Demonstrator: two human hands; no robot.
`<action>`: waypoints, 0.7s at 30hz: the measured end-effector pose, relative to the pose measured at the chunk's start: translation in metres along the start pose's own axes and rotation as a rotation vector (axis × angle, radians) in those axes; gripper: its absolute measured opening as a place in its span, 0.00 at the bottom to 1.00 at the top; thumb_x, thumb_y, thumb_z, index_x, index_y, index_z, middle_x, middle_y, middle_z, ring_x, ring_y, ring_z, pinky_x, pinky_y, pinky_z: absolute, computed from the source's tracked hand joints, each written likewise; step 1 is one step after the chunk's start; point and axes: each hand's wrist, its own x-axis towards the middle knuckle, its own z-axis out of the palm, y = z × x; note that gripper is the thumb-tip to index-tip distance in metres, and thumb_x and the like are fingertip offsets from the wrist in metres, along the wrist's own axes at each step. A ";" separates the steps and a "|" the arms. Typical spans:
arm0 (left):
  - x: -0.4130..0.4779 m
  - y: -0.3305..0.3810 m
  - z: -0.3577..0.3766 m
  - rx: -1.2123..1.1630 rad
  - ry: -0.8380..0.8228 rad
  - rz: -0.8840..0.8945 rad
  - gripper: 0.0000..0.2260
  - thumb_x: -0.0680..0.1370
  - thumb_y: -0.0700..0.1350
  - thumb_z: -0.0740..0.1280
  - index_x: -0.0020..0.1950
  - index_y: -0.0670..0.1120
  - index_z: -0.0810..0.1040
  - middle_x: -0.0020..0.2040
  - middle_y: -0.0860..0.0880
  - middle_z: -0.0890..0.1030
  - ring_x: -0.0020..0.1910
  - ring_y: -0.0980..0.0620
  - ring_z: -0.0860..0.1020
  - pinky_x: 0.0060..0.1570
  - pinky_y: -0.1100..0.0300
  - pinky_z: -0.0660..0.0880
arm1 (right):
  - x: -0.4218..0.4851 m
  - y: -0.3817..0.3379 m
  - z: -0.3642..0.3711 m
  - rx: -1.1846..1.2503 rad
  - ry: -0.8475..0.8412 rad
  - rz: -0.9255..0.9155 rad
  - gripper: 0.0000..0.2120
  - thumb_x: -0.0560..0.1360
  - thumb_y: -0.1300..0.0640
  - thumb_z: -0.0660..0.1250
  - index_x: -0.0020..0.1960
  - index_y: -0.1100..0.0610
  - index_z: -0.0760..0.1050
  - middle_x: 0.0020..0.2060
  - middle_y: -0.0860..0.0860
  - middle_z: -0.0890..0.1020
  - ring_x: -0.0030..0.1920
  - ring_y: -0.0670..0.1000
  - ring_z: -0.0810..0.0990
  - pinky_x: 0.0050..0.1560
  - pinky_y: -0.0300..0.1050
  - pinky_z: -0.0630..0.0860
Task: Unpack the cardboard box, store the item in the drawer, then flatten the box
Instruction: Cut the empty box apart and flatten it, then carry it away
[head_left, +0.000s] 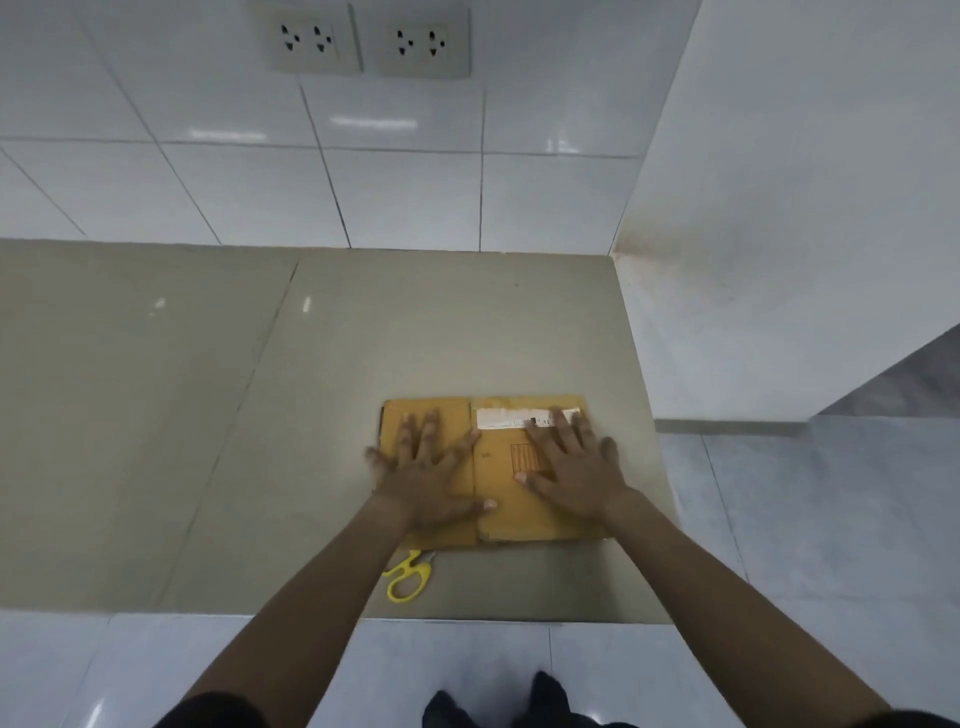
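Observation:
The brown cardboard box (493, 519) lies flat on the beige counter (311, 415), near its right end. A white label runs along the box's far right edge. My left hand (423, 467) rests palm down on the left half of the box, fingers spread. Spread the same way, my right hand (574, 467) lies flat on the right half, fingertips on the label. Neither hand grips anything. No unpacked item and no drawer are in view.
Yellow-handled scissors (408, 577) lie on the counter just in front of the box, by my left forearm. The counter's front edge (467, 619) and right edge (644, 389) are close. A tiled wall with two sockets (363, 44) stands behind. My feet show on the floor below.

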 end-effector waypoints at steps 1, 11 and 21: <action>0.002 0.000 0.004 0.004 0.009 -0.010 0.45 0.60 0.82 0.51 0.70 0.72 0.32 0.76 0.49 0.26 0.73 0.40 0.26 0.64 0.23 0.38 | 0.002 0.000 0.008 -0.016 0.020 0.012 0.38 0.73 0.28 0.50 0.76 0.39 0.39 0.78 0.49 0.39 0.77 0.59 0.37 0.72 0.70 0.46; 0.006 -0.021 -0.030 -0.515 0.413 -0.183 0.22 0.75 0.55 0.65 0.67 0.53 0.69 0.71 0.39 0.66 0.66 0.35 0.68 0.63 0.42 0.69 | -0.003 -0.006 -0.012 0.555 0.373 0.462 0.35 0.71 0.44 0.68 0.72 0.51 0.58 0.72 0.57 0.64 0.70 0.64 0.62 0.63 0.62 0.66; 0.003 -0.053 -0.028 -1.027 0.285 -0.464 0.24 0.73 0.48 0.63 0.62 0.32 0.70 0.59 0.29 0.75 0.55 0.32 0.77 0.52 0.39 0.76 | -0.031 -0.033 -0.013 0.751 0.463 0.511 0.32 0.71 0.52 0.70 0.70 0.53 0.59 0.64 0.56 0.68 0.60 0.60 0.74 0.59 0.59 0.71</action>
